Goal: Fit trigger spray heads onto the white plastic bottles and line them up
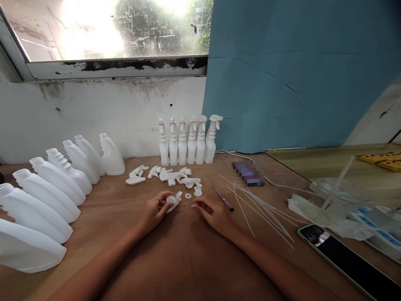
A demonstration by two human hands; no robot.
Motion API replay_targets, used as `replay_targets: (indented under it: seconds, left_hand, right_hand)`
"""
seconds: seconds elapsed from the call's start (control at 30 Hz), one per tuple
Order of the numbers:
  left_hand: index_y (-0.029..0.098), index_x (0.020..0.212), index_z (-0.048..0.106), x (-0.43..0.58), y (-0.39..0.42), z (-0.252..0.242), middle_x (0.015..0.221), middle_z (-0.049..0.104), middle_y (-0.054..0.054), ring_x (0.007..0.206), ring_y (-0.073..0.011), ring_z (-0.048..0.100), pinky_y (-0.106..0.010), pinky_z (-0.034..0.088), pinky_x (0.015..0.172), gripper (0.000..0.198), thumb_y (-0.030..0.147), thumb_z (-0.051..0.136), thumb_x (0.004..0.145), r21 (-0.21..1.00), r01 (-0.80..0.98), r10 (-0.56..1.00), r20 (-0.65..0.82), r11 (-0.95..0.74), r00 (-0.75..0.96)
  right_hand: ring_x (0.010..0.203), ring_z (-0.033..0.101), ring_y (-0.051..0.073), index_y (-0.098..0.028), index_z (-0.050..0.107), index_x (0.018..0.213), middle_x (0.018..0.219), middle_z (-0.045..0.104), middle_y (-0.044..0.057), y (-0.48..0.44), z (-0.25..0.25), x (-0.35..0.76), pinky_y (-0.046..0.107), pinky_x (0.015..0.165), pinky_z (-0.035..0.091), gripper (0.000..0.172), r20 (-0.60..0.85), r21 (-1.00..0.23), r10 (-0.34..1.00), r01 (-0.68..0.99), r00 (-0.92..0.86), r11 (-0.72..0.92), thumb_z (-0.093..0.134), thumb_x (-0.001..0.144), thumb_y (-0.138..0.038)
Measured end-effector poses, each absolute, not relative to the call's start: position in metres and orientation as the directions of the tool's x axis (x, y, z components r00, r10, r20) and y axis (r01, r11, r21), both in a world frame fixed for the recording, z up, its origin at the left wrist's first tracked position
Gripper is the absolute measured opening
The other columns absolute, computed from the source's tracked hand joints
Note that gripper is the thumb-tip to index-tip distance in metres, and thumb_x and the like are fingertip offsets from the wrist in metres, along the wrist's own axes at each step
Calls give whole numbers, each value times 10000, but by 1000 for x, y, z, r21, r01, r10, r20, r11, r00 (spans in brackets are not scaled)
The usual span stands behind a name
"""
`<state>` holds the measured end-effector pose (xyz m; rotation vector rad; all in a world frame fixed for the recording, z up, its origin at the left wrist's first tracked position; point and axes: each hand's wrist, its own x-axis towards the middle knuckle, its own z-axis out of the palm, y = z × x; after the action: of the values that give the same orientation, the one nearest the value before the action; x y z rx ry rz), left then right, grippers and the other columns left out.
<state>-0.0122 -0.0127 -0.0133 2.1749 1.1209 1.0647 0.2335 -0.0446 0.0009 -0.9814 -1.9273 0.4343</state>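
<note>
Near the middle of the brown table, my left hand (156,212) grips a white spray head (174,201) between thumb and fingers. To its right, my right hand (211,209) pinches a small white piece (193,206) at its fingertips, too small to make out. Just beyond both hands lie white rings (188,196) and round caps (198,191). Farther back is a loose pile of white trigger parts (174,174). A thin screwdriver-like tool (226,202) rests right of my right hand, beside several thin white tubes (262,207).
Several open white bottles (42,199) line the left side. Several bottles with spray heads (183,145) stand upright against the wall. On the right are a dark phone (349,259), a pixelated device (248,173), a clear plastic cup (339,194) and a power strip (385,232).
</note>
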Motion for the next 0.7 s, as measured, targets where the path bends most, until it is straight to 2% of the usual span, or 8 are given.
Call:
replay_targets:
  seconds: [0.1, 0.23, 0.33, 0.43, 0.53, 0.6, 0.7]
  left_hand:
    - [198, 1219, 484, 3, -25, -10, 986, 663, -50, 861, -170, 635, -277, 508, 756, 359, 365, 471, 902, 810, 342, 839, 301, -476, 454]
    - [233, 1274, 458, 8, -31, -5, 1107, 622, -45, 933, -174, 597, -293, 477, 834, 407, 346, 513, 886, 803, 301, 754, 257, -515, 605]
    - [241, 1312, 418, 8, -32, -4, 1112, 611, -47, 948, -179, 584, -300, 472, 845, 487, 343, 567, 859, 805, 278, 719, 244, -524, 651]
    - [223, 1301, 410, 8, -32, -5, 1155, 596, -68, 989, -182, 583, -308, 471, 871, 462, 322, 551, 872, 825, 205, 700, 283, -526, 656]
    - [223, 1319, 354, 9, -33, -5, 1197, 584, -82, 1049, -186, 585, -326, 475, 906, 470, 295, 527, 887, 850, 137, 682, 300, -508, 666]
    - [227, 1334, 320, 8, -35, -3, 1260, 547, -92, 1099, -191, 571, -343, 463, 941, 486, 281, 515, 893, 840, 155, 681, 297, -519, 669]
    - [219, 1302, 358, 7, -39, 1, 1312, 501, -93, 1064, -185, 592, -326, 467, 927, 431, 288, 496, 900, 783, 267, 701, 279, -562, 657]
  right_hand:
    - [924, 593, 214, -261, 647, 957, 932, 649, 52, -48, 6, 231, 374, 842, 470, 175, 660, -576, 694, 399, -288, 713, 504, 887, -187]
    - [988, 570, 215, -268, 656, 967, 1020, 610, 68, -50, 10, 228, 397, 879, 461, 188, 708, -517, 647, 415, -285, 749, 511, 883, -182]
    - [991, 561, 211, -267, 660, 974, 1039, 592, 73, -51, 12, 225, 394, 876, 463, 206, 673, -502, 643, 413, -365, 760, 492, 891, -182]
    - [1029, 543, 217, -259, 651, 1010, 1072, 591, 77, -53, 13, 222, 403, 904, 450, 221, 606, -498, 613, 360, -507, 789, 493, 883, -169]
    - [1083, 527, 223, -247, 611, 1086, 1144, 564, 89, -55, 13, 221, 406, 943, 433, 253, 571, -536, 629, 342, -527, 772, 517, 867, -164]
    - [1104, 524, 225, -240, 581, 1120, 1172, 551, 96, -56, 12, 221, 401, 958, 430, 274, 564, -551, 649, 352, -511, 757, 534, 859, -172]
    - [1107, 529, 230, -234, 563, 1109, 1161, 560, 96, -54, 7, 222, 398, 964, 430, 266, 557, -536, 660, 389, -504, 749, 567, 846, -193]
